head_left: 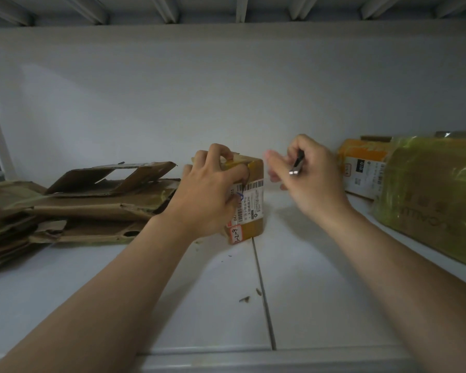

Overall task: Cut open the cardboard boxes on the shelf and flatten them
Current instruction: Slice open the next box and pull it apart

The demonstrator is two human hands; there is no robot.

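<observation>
Shelf (320, 292) white, seamed, wall (226, 90) grey; left hand (210, 195) grips taped, labelled brown box (253, 211), right hand (315, 179) pinches small cutter (297, 164).

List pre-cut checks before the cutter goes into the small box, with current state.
1. Small box held steady: ok, the left hand grips its top and side.
2. Cutter in hand: ok, the right hand holds it.
3. Blade extended: cannot tell, the tip is too small and blurred.
4. Left fingers clear of the cut line: not ok, they curl over the taped top edge, which is probably where the cut goes.
5. Cutter at the box: not ok, it is in the air to the box's right, apart from it.
6. Place for the flattened piece: ok, the flattened cardboard pile lies just left of the box.
</observation>
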